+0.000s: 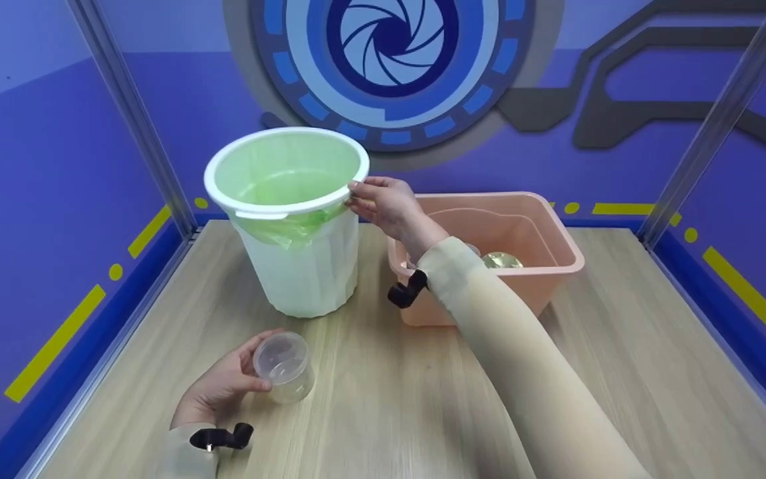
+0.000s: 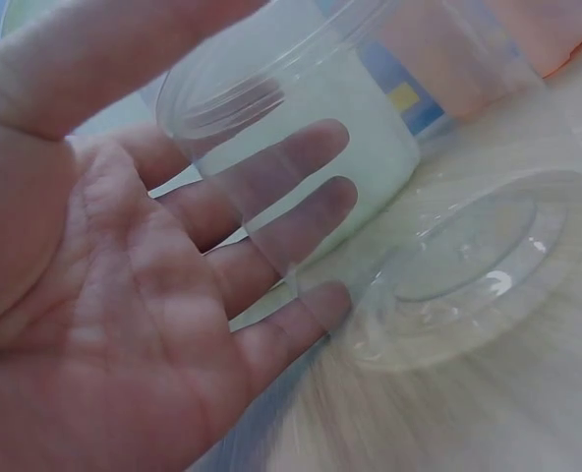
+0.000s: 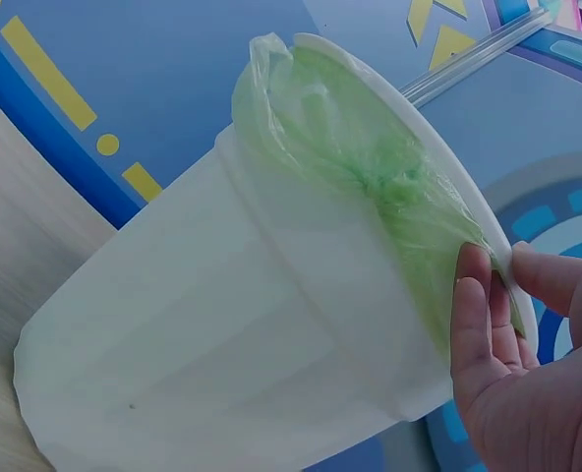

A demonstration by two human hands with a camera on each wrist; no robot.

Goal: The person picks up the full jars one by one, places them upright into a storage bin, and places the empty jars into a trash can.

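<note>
A white trash bin (image 1: 296,266), lined with a green plastic bag (image 1: 300,226), stands upright at the back left. My right hand (image 1: 386,206) pinches the right side of its white rim (image 1: 223,193). In the right wrist view, the thumb lies at the rim and the fingers (image 3: 473,315) are beneath it, against the overhanging bag. Nearer the front, my left hand (image 1: 223,382) holds a clear plastic cup (image 1: 283,366) from its left side. Through the clear wall in the left wrist view, the fingers (image 2: 301,216) show behind the cup, which is open at the top.
Right of the bin is a pink plastic tub (image 1: 489,293), with a gold-coloured round item (image 1: 501,260) and something clear inside, partly hidden by my right arm. Both containers stand on a wood-grain table (image 1: 383,412). Blue panels (image 1: 37,199) and metal posts enclose the table.
</note>
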